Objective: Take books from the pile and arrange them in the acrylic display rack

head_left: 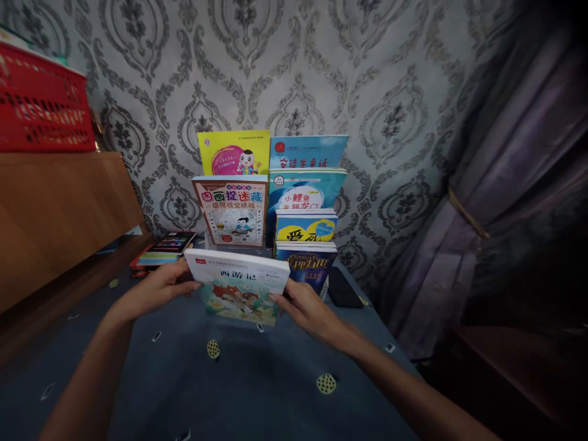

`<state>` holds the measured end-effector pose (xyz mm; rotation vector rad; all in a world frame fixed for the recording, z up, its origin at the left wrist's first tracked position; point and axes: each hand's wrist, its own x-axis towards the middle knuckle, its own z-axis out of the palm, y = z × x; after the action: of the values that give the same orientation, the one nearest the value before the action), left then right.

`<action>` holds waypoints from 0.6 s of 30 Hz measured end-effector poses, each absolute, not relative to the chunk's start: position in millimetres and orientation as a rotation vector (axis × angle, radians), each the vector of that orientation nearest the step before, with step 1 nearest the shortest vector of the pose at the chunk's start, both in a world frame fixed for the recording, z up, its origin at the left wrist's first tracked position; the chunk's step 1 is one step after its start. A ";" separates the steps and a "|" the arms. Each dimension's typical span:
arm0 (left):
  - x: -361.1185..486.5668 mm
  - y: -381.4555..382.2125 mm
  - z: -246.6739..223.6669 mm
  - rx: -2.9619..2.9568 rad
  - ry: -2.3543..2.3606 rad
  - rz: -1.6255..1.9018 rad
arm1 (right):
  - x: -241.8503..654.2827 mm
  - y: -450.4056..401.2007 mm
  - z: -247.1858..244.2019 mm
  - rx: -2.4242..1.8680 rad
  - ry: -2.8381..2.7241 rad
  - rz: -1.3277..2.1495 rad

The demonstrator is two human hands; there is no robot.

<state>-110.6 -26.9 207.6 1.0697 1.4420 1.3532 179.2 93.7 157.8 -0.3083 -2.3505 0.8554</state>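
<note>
Between my two hands is a paperback book [239, 286] with a white and green cover, tilted back and raised above the cloth. My left hand [158, 286] grips its left edge, thumb on the front cover. On the opposite edge, my right hand [310, 309] holds it with the fingers partly behind. Just beyond stand upright books in two columns. A brown picture book [234, 211] is in front of a yellow book [234, 150] on the left. To the right, a dark blue book [305, 263] stands before several blue ones, including a light blue book [307, 150] at the back.
A small pile of books [168, 248] lies at the left beside a wooden cabinet [64, 214], which carries a red basket [43, 104]. A dark flat object [344, 288] rests right of the stand. Patterned cloth [184, 380] covers the table; a curtain [459, 202] hangs at right.
</note>
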 end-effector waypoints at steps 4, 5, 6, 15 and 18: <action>-105.2 -23.9 232.1 1.172 1.572 1.423 | 172.7 104.2 186.9 -0.274 -2.375 0.735; -104.4 -22.9 238.5 1.198 1.598 1.456 | 170.8 107.6 195.5 -0.270 -2.376 0.686; -104.2 -21.7 244.7 1.237 1.626 1.492 | 168.5 111.3 204.5 -0.256 -2.372 0.624; -123.1 -0.4 285.7 1.936 1.802 1.781 | 137.8 147.3 274.5 -0.208 -2.243 0.205; -127.0 8.9 289.8 2.010 1.822 1.777 | 129.6 156.3 279.8 -0.208 -2.176 0.158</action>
<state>-127.0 8.9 289.8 2.0104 1.8216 1.7772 129.6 156.3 279.8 -0.2084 -2.1763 0.1579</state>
